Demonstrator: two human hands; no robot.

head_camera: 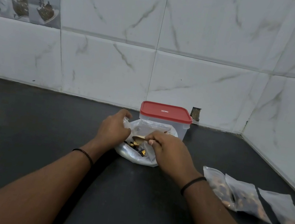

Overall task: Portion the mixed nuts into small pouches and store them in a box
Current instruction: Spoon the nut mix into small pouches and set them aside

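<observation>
Mixed nuts (137,148) are lying in the bottom of a clear plastic bag (136,156), which is sitting on the dark tabletop (28,118) near the middle of the view, just in front of the box. The left hand (114,128) is reaching in from seven o'clock and its grip is closing on the bag's rim at the nine o'clock side, fingers curling over the plastic edge and holding the mouth open. The right hand (167,150) is coming in from five o'clock, its grip pinching the handle of a small spoon (139,139) between thumb and curled fingers; the spoon's bowl is pointing toward nine o'clock and hovering over the nuts inside the bag. A thin dark band is showing on each wrist.

At twelve o'clock from the bag, touching or just behind it, a clear box (181,132) with a red lid (165,111) is standing against the marble-patterned wall tiles (204,78), lid on. At four o'clock, well apart from the bag, three small pouches (250,198) holding nuts are lying flat in a row on the tabletop, overlapping at their edges.
</observation>
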